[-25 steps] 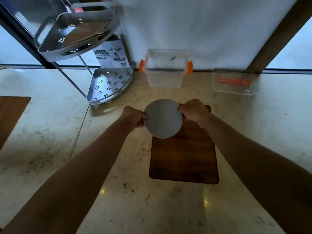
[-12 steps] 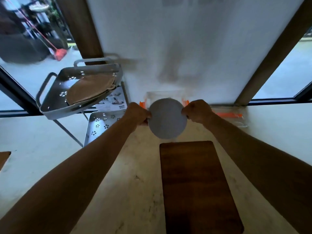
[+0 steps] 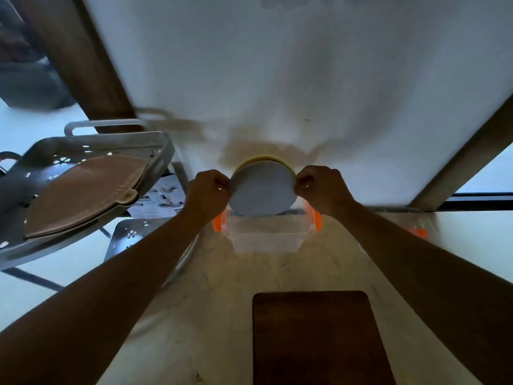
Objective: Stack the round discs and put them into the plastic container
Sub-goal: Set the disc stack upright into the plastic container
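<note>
Both arms reach forward over a pale marbled counter [image 3: 222, 315], and between them a stack of round discs [image 3: 262, 190] is held on edge, its grey face turned toward the camera and a yellowish rim showing behind the top edge. The left hand [image 3: 206, 191] pinches the stack's left edge with curled fingers, and the right hand [image 3: 319, 188] pinches the right edge the same way, so the discs are clamped from both sides. The stack hangs just above the open mouth of the clear plastic container [image 3: 265, 237], which stands on the counter against the white wall and has orange latches at both ends; the discs' lower edge seems to dip just behind the container's rim, though blur makes that hard to judge. A dark wooden board [image 3: 313, 340] lies nearer the camera, well apart from the container. To the left, a grey metal rack [image 3: 91, 145] carries a brown mat [image 3: 83, 193] on its upper tier.
</note>
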`<state>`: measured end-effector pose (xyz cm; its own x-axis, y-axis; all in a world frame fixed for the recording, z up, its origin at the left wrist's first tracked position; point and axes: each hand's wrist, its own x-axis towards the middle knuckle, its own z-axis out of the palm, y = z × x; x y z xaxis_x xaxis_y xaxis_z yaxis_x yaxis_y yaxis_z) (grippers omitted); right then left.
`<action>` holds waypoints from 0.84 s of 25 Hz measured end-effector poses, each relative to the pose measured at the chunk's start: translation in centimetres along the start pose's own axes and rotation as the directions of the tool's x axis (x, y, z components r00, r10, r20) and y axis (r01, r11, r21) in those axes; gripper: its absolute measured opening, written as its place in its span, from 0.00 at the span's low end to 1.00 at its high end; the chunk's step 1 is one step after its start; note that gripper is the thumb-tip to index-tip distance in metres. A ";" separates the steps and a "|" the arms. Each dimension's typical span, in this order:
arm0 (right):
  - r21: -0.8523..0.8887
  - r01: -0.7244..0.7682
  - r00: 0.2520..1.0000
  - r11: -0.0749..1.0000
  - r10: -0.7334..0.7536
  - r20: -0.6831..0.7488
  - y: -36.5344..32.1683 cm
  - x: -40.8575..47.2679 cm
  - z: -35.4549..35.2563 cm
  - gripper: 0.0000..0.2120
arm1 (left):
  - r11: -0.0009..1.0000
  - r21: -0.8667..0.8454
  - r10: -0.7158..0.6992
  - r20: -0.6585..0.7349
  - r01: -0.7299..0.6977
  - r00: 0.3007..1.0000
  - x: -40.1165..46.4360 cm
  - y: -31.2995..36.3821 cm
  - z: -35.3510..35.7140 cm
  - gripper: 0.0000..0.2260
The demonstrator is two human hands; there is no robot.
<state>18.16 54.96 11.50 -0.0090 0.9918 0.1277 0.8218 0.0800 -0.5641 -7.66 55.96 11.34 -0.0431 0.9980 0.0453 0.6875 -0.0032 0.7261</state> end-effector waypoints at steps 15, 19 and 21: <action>-0.255 0.017 1.000 0.967 -0.017 0.002 5.0 3.0 5.8 0.07 | 0.848 0.484 0.181 0.123 -0.218 0.976 4.2 -3.7 6.3 0.06; -0.325 -0.015 1.000 0.946 0.021 0.016 5.2 2.8 6.3 0.08 | 0.841 0.501 0.181 0.091 -0.203 0.979 4.4 -4.4 7.3 0.07; -0.346 -0.030 0.999 0.938 0.037 0.014 5.4 2.8 6.6 0.09 | 0.821 0.530 0.198 0.084 -0.212 0.977 4.2 -4.4 7.6 0.07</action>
<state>18.77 58.79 3.40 0.0133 0.9953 0.0954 0.9680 0.0111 -0.2506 -5.41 60.63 3.10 0.1551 0.9792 0.1308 0.9579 -0.1814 0.2225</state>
